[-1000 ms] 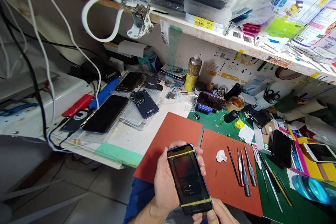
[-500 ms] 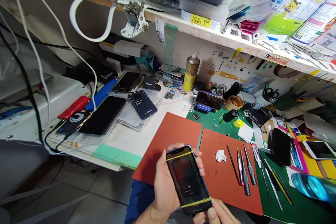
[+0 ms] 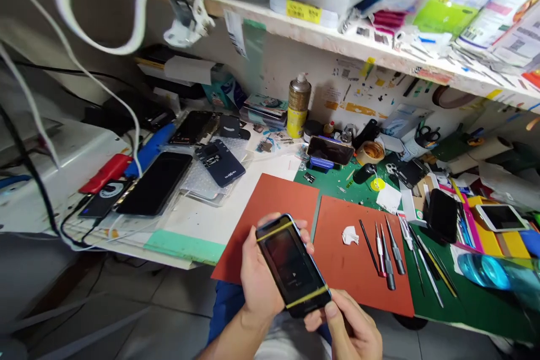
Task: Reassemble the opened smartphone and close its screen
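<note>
Yellow bands [image 3: 307, 296] crossed the dark phone [image 3: 291, 264], held up near the front edge of the reddish mats [image 3: 270, 208] on the tabletop [image 3: 206, 219]. The left hand [image 3: 258, 281] curled around the phone from beneath; the right hand [image 3: 348, 320] pinched its lower corner.

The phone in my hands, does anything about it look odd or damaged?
Two yellow bands cross the phone, one near each end, partly covering its front, which is unusual. I can't make out any damage.
</note>
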A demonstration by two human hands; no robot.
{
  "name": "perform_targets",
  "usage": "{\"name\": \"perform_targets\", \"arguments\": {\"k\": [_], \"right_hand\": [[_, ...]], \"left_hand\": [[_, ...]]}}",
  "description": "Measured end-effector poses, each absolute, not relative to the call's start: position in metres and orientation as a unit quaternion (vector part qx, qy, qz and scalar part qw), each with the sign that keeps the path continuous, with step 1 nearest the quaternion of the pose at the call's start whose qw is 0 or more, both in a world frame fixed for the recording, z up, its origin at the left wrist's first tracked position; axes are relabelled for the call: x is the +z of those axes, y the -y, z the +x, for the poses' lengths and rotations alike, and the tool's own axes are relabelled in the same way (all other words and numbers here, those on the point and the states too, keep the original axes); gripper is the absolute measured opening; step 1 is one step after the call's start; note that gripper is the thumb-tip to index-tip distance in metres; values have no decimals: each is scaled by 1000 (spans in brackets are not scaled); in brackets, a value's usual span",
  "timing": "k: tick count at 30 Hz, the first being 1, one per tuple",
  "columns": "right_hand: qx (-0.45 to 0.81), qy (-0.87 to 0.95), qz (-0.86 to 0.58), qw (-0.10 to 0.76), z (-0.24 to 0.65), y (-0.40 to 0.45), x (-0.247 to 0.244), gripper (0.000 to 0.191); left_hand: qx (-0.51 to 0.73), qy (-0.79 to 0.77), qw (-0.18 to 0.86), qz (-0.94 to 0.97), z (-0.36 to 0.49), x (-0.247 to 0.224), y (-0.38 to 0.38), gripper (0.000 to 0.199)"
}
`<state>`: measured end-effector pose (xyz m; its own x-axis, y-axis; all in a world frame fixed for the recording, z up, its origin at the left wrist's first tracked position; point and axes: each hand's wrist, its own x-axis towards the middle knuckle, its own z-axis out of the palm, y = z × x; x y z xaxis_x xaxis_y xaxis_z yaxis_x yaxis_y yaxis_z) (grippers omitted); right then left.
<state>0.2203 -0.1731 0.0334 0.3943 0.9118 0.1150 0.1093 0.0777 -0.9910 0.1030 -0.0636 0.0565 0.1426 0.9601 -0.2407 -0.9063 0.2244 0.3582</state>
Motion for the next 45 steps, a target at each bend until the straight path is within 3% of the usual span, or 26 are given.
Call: {"name": "perform_targets", "arguments": {"k": [4, 15, 25, 29, 37, 45], "right_hand": [[396, 447, -546, 587, 222, 163, 48, 19], [363, 468, -556, 583, 216, 157, 72, 22], [370, 456, -576, 568, 216, 151, 78, 25], [419, 407, -566, 583, 215, 142, 78, 20], [457, 352, -539, 613, 209, 133, 80, 18], [463, 339, -556, 601, 206, 131, 81, 21]], "left_hand": [[639, -257, 724, 31, 102, 53, 51, 34], [656, -303, 692, -5, 108, 56, 43, 54], [668, -289, 685, 15, 109, 50, 45, 48], [621, -280, 731, -29, 103, 46, 43, 41], [531, -218, 812, -110, 87, 28, 44, 50], [527, -217, 810, -138, 85, 19, 42, 55]]}}
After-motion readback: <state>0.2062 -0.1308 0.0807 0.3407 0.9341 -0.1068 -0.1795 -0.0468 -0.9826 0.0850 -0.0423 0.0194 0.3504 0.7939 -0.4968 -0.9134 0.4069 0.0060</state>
